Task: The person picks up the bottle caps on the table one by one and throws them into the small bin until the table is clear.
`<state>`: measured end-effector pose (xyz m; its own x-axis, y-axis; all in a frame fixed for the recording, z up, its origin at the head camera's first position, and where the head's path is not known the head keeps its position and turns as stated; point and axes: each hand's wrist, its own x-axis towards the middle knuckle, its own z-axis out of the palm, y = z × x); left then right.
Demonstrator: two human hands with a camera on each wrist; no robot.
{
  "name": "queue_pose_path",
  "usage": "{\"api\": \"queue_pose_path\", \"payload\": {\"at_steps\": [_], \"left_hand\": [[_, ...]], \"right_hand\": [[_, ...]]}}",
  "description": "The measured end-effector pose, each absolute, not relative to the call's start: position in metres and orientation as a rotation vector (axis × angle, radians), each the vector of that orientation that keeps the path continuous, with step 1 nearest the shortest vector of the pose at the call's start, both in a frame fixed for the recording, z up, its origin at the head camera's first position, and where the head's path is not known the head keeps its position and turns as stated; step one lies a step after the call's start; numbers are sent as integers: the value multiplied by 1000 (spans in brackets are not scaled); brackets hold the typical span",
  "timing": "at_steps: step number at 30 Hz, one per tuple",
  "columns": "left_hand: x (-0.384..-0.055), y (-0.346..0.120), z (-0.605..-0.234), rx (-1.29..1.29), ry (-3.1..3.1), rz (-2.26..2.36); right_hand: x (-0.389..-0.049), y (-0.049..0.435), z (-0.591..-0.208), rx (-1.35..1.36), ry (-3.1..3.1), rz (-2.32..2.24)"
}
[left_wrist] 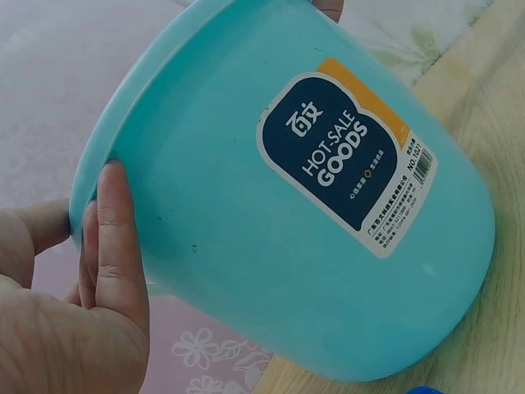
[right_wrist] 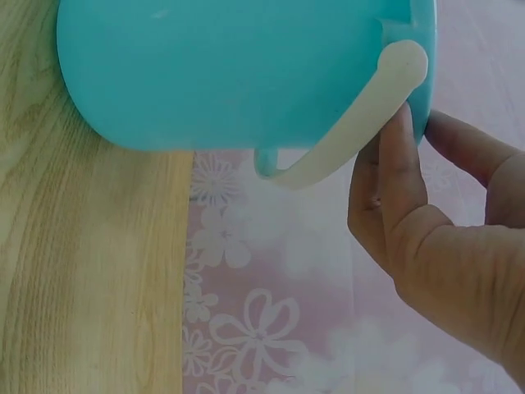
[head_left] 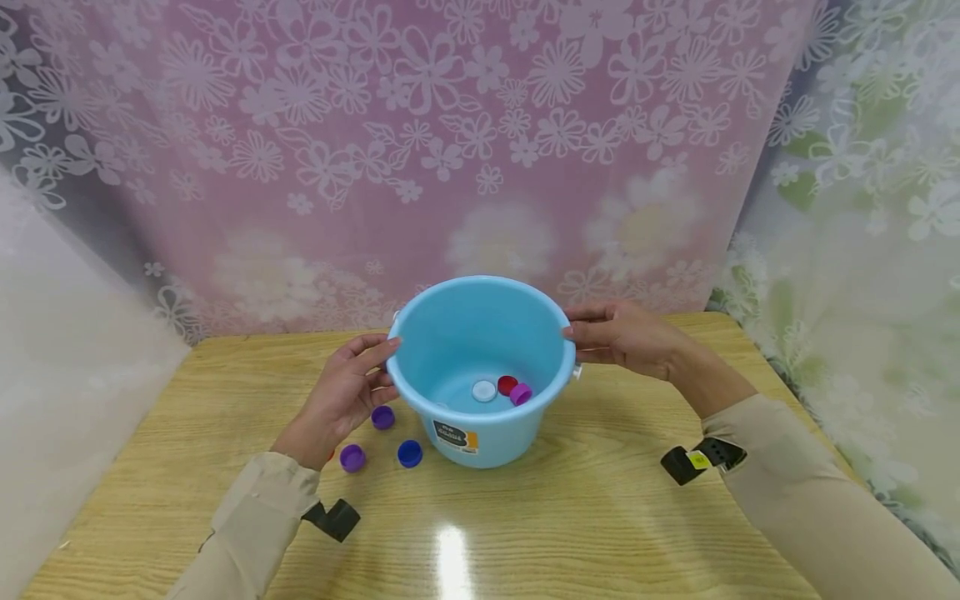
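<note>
A light blue plastic bucket (head_left: 487, 437) stands on the table between both hands. My left hand (head_left: 341, 392) grips its left rim, thumb over the edge and fingers against the outer wall. On the opposite side my right hand (head_left: 626, 337) pinches the rim the same way, close by the white handle (right_wrist: 353, 123). Inside lie a white cap (head_left: 483, 391), a red cap (head_left: 507, 385) and a magenta cap (head_left: 521, 394). The front wall bears a label (left_wrist: 344, 156) reading "HOT-SALE GOODS".
Left of the bucket, two purple caps (head_left: 352, 457) and a blue cap (head_left: 410, 453) lie on the wooden table (head_left: 600, 517). A bit of red shows beside my left wrist. A pink floral curtain (head_left: 450, 167) hangs behind the table's far edge, with pale cloth at both sides.
</note>
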<state>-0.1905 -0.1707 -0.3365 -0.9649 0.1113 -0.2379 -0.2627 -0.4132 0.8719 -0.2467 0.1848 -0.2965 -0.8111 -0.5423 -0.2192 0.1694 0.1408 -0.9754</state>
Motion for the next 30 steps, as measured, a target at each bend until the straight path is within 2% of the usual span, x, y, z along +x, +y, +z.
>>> {"api": "queue_pose_path", "payload": {"at_steps": [30], "left_hand": [[-189, -172, -336, -189, 1586, 2426]], "right_hand": [[-247, 176, -305, -150, 1840, -1860]]}}
